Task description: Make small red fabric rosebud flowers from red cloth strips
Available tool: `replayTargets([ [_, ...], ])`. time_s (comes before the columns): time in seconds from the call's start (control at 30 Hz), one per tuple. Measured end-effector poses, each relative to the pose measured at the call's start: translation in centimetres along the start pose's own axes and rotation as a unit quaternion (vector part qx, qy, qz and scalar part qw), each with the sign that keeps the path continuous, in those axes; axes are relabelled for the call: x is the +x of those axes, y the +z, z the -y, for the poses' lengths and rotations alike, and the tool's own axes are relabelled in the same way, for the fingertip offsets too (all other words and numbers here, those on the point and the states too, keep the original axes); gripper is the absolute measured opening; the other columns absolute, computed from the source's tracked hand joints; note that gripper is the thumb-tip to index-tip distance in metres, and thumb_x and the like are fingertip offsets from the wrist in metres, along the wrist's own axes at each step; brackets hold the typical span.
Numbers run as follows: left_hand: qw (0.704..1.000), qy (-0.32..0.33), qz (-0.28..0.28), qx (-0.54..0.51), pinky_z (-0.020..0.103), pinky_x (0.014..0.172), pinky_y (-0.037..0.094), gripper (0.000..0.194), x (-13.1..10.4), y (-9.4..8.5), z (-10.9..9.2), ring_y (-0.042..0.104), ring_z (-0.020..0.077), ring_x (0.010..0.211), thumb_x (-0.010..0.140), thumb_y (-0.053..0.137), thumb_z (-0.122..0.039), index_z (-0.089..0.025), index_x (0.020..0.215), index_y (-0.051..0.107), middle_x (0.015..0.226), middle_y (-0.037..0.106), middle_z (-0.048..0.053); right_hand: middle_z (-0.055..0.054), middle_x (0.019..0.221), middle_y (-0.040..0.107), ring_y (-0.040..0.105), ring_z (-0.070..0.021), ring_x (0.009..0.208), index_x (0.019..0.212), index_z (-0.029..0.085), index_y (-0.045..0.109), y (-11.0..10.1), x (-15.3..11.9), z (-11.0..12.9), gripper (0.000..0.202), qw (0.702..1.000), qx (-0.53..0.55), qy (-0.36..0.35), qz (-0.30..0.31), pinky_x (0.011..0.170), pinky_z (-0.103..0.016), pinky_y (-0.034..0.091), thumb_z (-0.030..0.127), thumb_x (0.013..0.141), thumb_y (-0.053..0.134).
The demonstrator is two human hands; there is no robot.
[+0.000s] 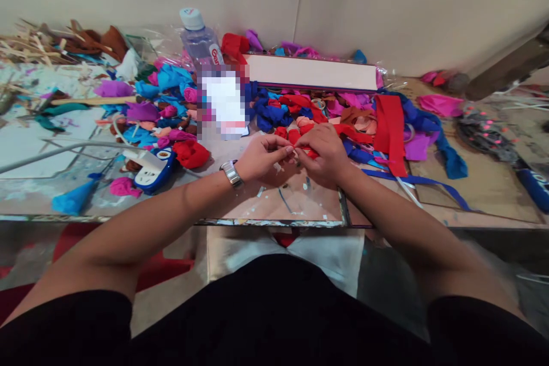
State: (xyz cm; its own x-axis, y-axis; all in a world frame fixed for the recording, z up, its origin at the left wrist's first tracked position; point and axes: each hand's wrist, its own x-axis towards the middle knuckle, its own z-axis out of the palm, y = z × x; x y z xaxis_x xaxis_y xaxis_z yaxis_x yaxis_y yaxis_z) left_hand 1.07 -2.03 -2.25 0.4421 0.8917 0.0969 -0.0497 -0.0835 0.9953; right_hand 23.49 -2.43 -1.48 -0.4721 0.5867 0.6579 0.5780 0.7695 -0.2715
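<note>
My left hand, with a metal watch on its wrist, is closed in a pinch, thumb against fingertips. What it pinches is too small to make out. Fingertip to fingertip with it, my right hand curls around a piece of red crepe paper, which shows between the fingers. Both hands are just above the near part of the table. Beyond them lies a heap of crumpled crepe pieces, including a blue one and a long red strip.
A blue and white power strip with a cable plugged in sits at left. Behind stand a clear bottle and a pale long box. Wooden sticks pile up far left. Grey wires with pink tips lie at right.
</note>
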Motion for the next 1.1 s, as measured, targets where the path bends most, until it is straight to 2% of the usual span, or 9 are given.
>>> replayTargets([
  [0.2,0.996,0.064,-0.04,0.042,0.031,0.078,0.063,0.041,0.2,-0.2,0.2,0.078,0.0178,0.082,0.082,0.09,-0.052,-0.016,0.095,0.078,0.091,0.082,0.009,-0.004,0.092,0.078,0.07,-0.0254,0.095,0.097,0.025,0.072,0.4,-0.2,0.0,0.012,1.0,0.016,0.007,-0.008,0.096,-0.047,0.047,0.035,0.102,0.068],
  [0.4,0.989,0.094,-0.051,0.107,0.033,0.076,0.063,0.027,0.1,-0.6,0.3,0.08,0.0205,0.083,0.088,0.084,-0.044,-0.018,0.095,0.079,0.09,0.082,0.008,-0.004,0.091,0.079,0.071,-0.0256,0.094,0.096,0.026,0.072,0.6,-0.2,0.4,0.013,0.999,0.022,0.027,-0.024,0.092,-0.046,0.047,0.037,0.102,0.069],
  [0.53,0.976,0.123,-0.042,0.176,0.029,0.075,0.06,0.019,-0.2,-0.5,0.0,0.079,0.0175,0.082,0.098,0.073,-0.039,-0.02,0.101,0.076,0.093,0.081,0.005,-0.004,0.092,0.079,0.071,-0.0259,0.092,0.096,0.027,0.073,0.6,-0.2,0.4,0.015,0.999,0.014,0.037,-0.016,0.093,-0.047,0.047,0.038,0.103,0.067],
  [0.73,0.945,0.147,-0.065,0.286,0.026,0.068,0.053,0.016,-0.8,-0.3,-0.8,0.072,0.0136,0.072,0.1,0.069,-0.037,-0.021,0.103,0.075,0.086,0.079,0.001,-0.005,0.093,0.08,0.071,-0.026,0.092,0.097,0.027,0.074,0.8,-0.3,0.3,0.016,0.999,0.009,0.046,-0.013,0.095,-0.047,0.048,0.039,0.104,0.065],
  [0.93,0.946,0.152,-0.089,0.271,0.026,0.066,0.051,0.016,-0.6,-0.2,-0.8,0.068,0.0134,0.068,0.096,0.073,-0.036,-0.021,0.097,0.08,0.084,0.079,0.002,-0.005,0.094,0.08,0.071,-0.0256,0.092,0.098,0.027,0.074,0.8,-0.3,0.4,0.02,0.999,0.009,0.041,-0.022,0.094,-0.047,0.048,0.042,0.105,0.064],
  [1.1,0.97,0.122,-0.072,0.196,0.028,0.07,0.058,0.023,-0.4,-0.3,-0.8,0.076,0.0168,0.076,0.093,0.077,-0.041,-0.019,0.098,0.082,0.089,0.082,0.005,-0.005,0.094,0.08,0.071,-0.0264,0.094,0.099,0.027,0.075,0.8,-0.3,0.3,0.023,0.998,0.005,0.054,-0.018,0.095,-0.047,0.047,0.046,0.106,0.064],
])
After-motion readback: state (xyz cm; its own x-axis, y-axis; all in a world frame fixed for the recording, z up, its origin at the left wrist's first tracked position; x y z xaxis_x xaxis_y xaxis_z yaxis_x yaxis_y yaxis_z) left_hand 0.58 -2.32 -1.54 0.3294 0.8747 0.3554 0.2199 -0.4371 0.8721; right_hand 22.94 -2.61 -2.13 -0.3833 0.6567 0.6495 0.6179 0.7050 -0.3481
